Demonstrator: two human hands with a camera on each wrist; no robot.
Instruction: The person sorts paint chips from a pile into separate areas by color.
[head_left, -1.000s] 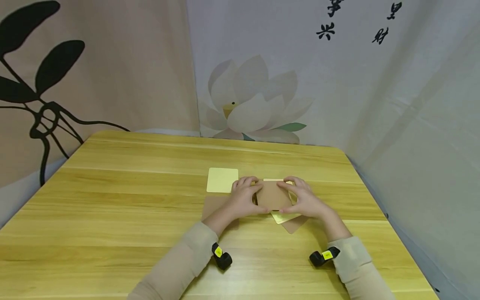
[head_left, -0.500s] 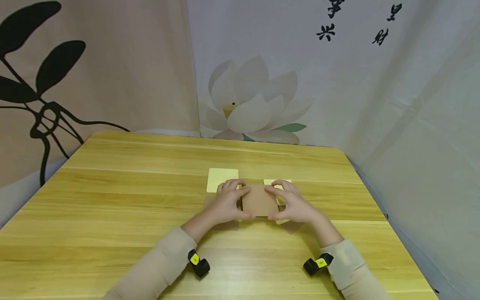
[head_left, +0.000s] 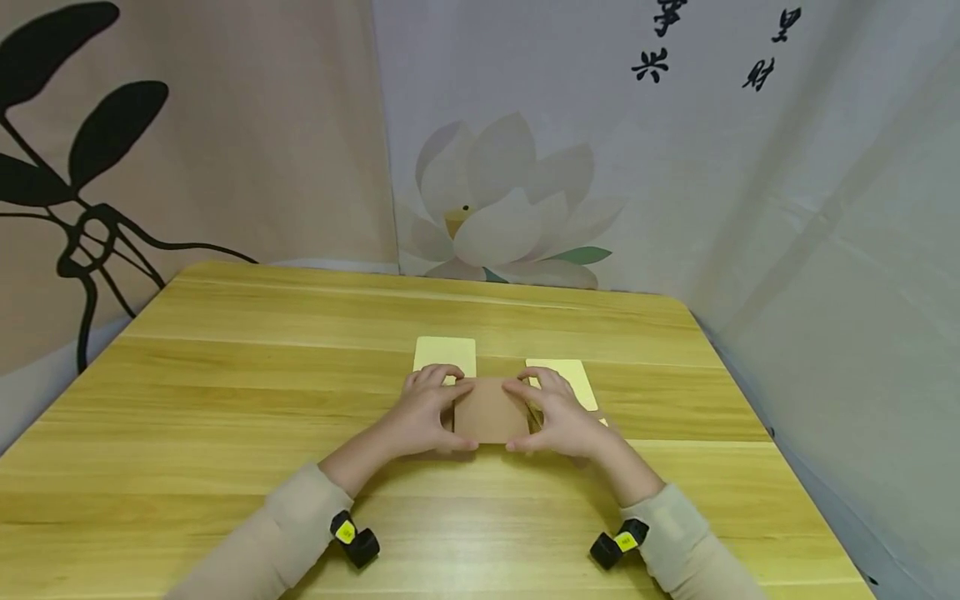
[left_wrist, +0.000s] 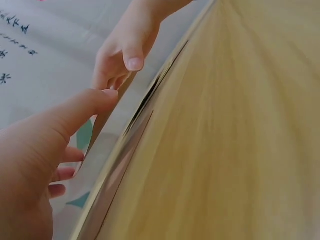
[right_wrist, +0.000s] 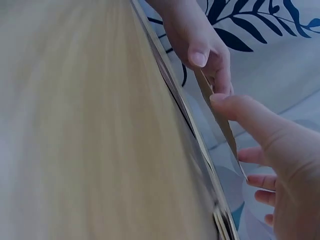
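Over on the left, dark leaves of a printed plant point(head_left: 116, 125) rise on the hanging cloth behind the wooden table point(head_left: 262, 400), and moving in we pass a black wrist unit point(head_left: 356, 542) at a beige cuff to reach the left hand point(head_left: 416, 418). It's spread wide, thumb at the near edge and forefinger at the far one, clamped on the left end of a brown card point(head_left: 491, 412). Just beyond, partly hidden by those fingers, a pale yellow card point(head_left: 445, 354) lies flat on the far side. Centre stage, then, the brown card itself: the wrist views show a gap beneath it, so it's up off the tabletop, spanning both hands. And there's the likely reason for the grip: two ends pinched by their edges should keep a thin piece steady, its broad face uncovered. Next along, the right hand point(head_left: 562, 421) mirrors its partner, thumb near, forefinger far, well apart yet clamped on the right end. Past its fingers, a second yellow card point(head_left: 577, 379) lies at a slant, with slivers of other pieces peeping out by the wrist, too covered to count. Furthest right, another wrist unit point(head_left: 618, 544) sits at the cuff.
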